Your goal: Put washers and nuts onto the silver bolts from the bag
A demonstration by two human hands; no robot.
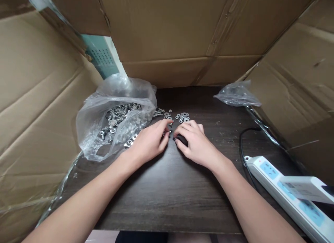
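Note:
Near the middle of the dark table, my left hand (153, 136) is closed around a small metal screw (168, 132), whose end pokes out at the fingertips. My right hand (191, 140) curls over a dark rounded object (182, 140), with its fingers wrapped on it. Just beyond both hands lie loose nuts and washers (185, 115) and a few screws (160, 110). At the left, an open clear plastic bag (88, 124) holds many bolts (122, 112). Some nuts (129, 141) show beside my left wrist.
Cardboard walls (167, 27) surround the table (161, 197) at the back and sides. A crumpled clear bag (238, 94) lies at the back right. A white power strip (281, 190) with a plugged-in white adapter and a black cable (241, 145) sits at the right.

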